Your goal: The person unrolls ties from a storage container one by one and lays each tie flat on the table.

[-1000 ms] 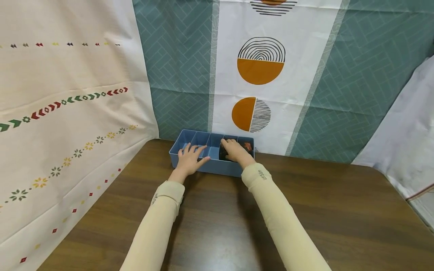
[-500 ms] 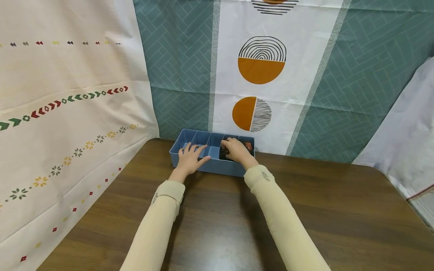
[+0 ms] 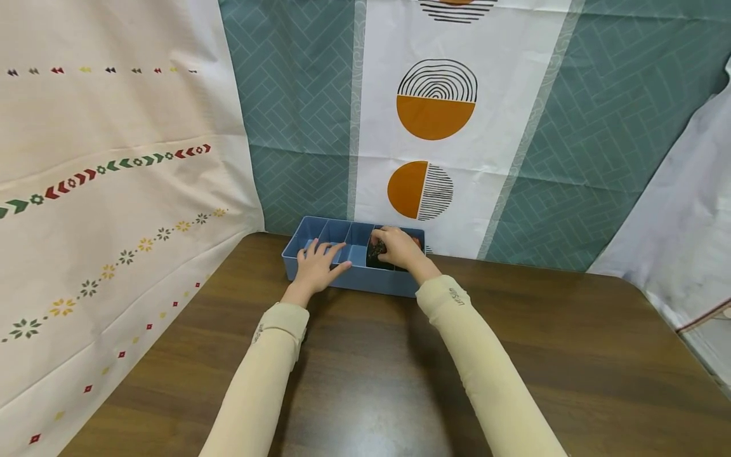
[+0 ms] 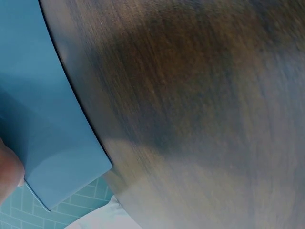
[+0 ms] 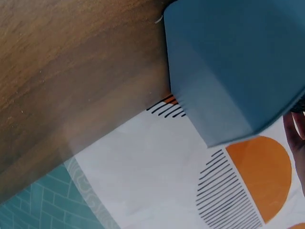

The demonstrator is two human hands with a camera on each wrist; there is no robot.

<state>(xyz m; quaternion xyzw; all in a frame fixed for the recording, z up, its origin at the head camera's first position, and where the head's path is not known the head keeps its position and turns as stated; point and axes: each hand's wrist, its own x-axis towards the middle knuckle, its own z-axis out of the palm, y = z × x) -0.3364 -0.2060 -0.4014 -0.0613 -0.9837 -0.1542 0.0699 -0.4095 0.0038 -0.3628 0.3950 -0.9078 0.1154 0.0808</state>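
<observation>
A long blue divided box stands at the back of the table. My left hand rests at its front rim on the left side, fingers spread over the bare compartments. A bit of that hand shows beside the box wall in the left wrist view. Over the right-hand compartments, my right hand bends its fingers and thumb round a black speckled thing. Its kind does not show. In the right wrist view only a few fingers appear past the rim. A reddish thing is mostly hidden behind the right hand.
The brown wooden table extends in front of the box and to its right. Directly behind the box hangs a green and white patterned cloth. A cream embroidered cloth borders the left side.
My right hand has shifted slightly right, with its fingers and thumb more bent at the black speckled thing. It now covers more of the reddish thing. The left hand keeps its place.
</observation>
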